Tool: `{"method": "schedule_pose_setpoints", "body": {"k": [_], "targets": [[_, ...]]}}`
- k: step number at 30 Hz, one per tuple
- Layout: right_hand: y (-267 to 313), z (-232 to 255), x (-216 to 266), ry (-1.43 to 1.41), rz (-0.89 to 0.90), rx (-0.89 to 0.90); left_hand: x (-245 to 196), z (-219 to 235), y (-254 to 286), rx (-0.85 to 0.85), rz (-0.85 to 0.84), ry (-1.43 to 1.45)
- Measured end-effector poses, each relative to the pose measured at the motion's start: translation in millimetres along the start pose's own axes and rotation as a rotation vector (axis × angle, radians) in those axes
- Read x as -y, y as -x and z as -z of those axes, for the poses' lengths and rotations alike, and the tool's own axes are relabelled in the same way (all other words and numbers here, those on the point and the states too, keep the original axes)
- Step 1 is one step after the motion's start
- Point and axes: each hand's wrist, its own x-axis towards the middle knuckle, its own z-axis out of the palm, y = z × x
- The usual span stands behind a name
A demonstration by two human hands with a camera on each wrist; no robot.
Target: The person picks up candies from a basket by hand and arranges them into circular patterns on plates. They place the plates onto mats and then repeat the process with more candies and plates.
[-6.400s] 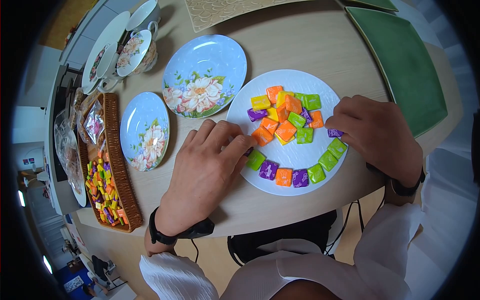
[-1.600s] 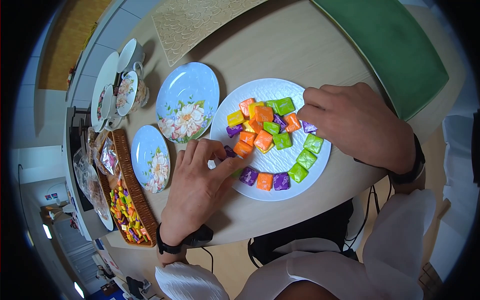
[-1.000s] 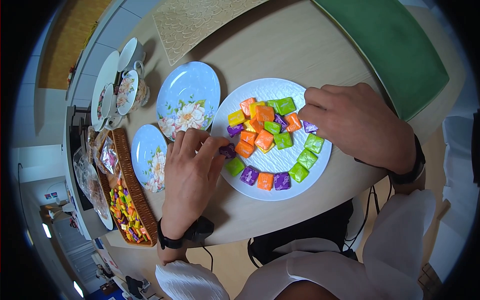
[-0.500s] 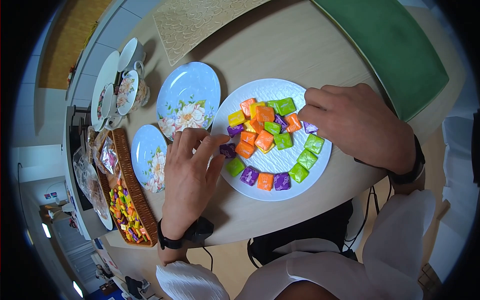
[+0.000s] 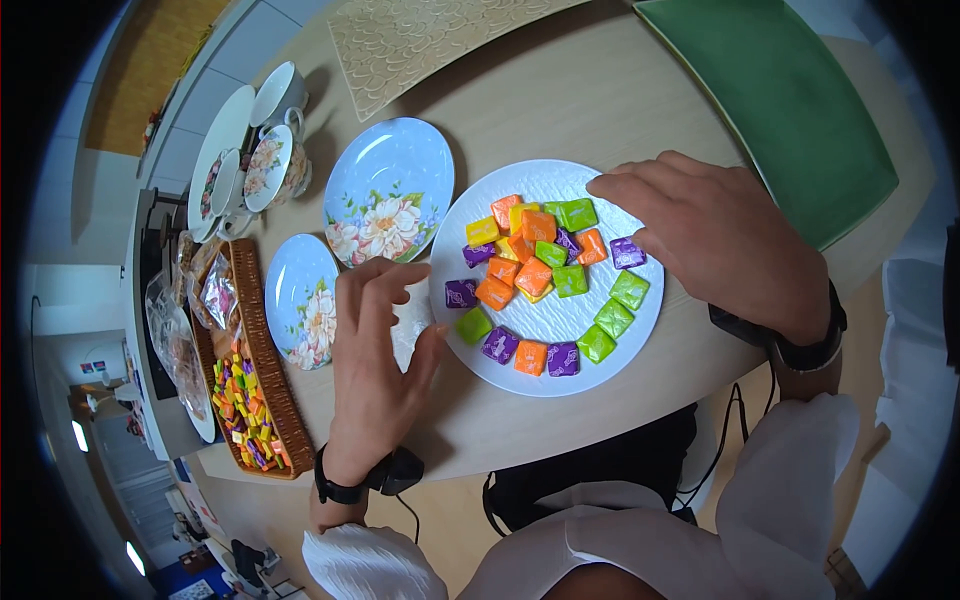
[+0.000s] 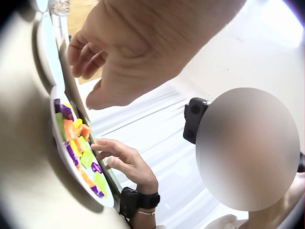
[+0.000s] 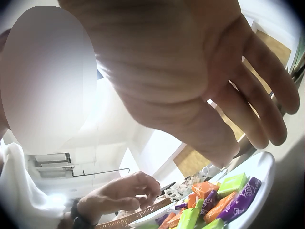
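Note:
A white round plate [image 5: 545, 380] holds a pile of orange, yellow, green and purple wrapped candies, with an arc of candies along its near rim. My left hand [image 5: 380, 360] is just left of the plate, thumb and fingers apart and holding nothing, beside a purple candy [image 5: 461, 293] and a green candy [image 5: 473, 325]. Over the plate's right rim my right hand [image 5: 730, 240] hovers with loosely bent fingers, near a purple candy [image 5: 628, 253]. In the right wrist view the right hand [image 7: 190, 71] has extended fingers and nothing in them.
Two blue floral plates [image 5: 390, 160] [image 5: 290, 270] lie left of the white plate. Farther left stand a wicker basket [image 5: 275, 380] of small candies and bagged items, and floral cups [image 5: 268, 172]. A textured beige tray [image 5: 400, 50] and a green tray [image 5: 800, 130] lie at the back.
My left hand has let go of the purple candy at the left rim and drawn back with fingers spread. My right hand has lifted off the right purple candy, its fingers loosening. The view has shifted slightly.

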Motion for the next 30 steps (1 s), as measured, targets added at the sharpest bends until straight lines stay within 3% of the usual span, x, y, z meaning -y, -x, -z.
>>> {"method": "schedule_pose_setpoints", "body": {"k": [4,5,11,19,23,26,28,30], "targets": [[-2,3,2,-0.025,-0.020,0.005,14,-7,30,0.030,0.213,0.566],[-3,4,1,-0.069,-0.060,0.041,14,-6,35,0.119,0.266,0.734],[-12,7,-4,-0.242,-0.146,0.138,1,-1,39,0.097,0.430,1.087],[-1,13,6,-0.179,-0.142,0.116,23,-1,7,0.167,0.364,1.092],[15,21,20,-0.169,-0.244,0.226,20,1,-18,0.210,0.348,0.972],[27,27,32,-0.108,-0.282,0.291,16,-8,-20,0.127,0.192,0.913],[26,36,41,-0.088,-0.360,0.362,17,-8,-13,0.091,0.207,0.864],[26,27,31,-0.133,-0.283,0.165,12,-3,4,0.033,0.243,0.781]]}}
